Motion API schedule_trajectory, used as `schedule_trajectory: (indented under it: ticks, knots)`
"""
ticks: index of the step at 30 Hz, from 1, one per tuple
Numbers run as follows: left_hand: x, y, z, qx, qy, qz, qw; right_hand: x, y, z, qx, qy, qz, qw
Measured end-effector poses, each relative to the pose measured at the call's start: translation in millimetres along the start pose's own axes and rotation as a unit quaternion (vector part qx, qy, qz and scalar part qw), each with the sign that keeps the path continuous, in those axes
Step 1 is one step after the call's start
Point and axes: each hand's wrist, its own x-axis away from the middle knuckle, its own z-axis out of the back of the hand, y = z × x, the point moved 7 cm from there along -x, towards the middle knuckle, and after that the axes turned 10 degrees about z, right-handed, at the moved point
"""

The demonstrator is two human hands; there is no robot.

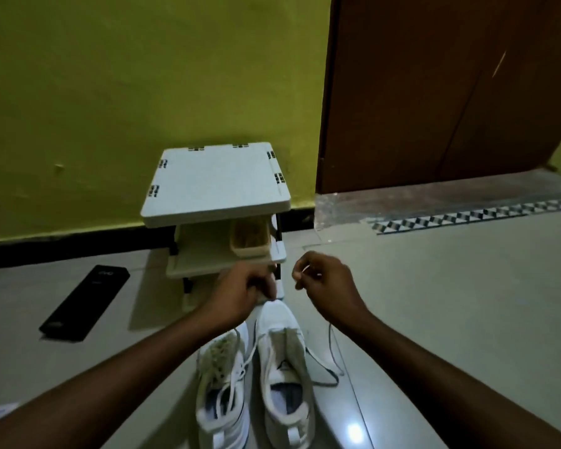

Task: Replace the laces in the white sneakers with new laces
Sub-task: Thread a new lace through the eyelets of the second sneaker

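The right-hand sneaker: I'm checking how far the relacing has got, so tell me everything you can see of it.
The right-hand sneaker is white with a mesh-looking upper, grey insole and a small dark mark on its bared tongue. It stands upright on the floor, toe toward the rack, beside the other sneaker. A loose lace trails off its right side toward the right hand, which pinches it.
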Motion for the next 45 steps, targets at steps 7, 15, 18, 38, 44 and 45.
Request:
schedule_trajectory:
  ticks: [7,15,18,38,44,45]
  knots:
    - [-18,-99,-77,-0.249,-0.092,0.070,0.962,31,91,-66,0.162,-0.198,-0.057,0.965]
    - [-32,-85,-94,-0.321,-0.074,0.087,0.940,32,95,-95,0.288,-0.278,0.025,0.916]
    - [-34,-85,-98,-0.343,-0.077,0.092,0.932,34,92,-101,0.343,-0.324,0.071,0.879]
    - [-34,-100,-110,-0.290,-0.093,0.124,0.944,29,61,-77,0.443,-0.366,0.212,0.791]
    - [-33,-100,-110,-0.274,-0.094,0.127,0.949,25,65,-68,0.432,-0.337,0.220,0.807]
    - [-32,-100,-111,-0.279,-0.090,0.127,0.947,24,69,-68,0.417,-0.333,0.220,0.817]
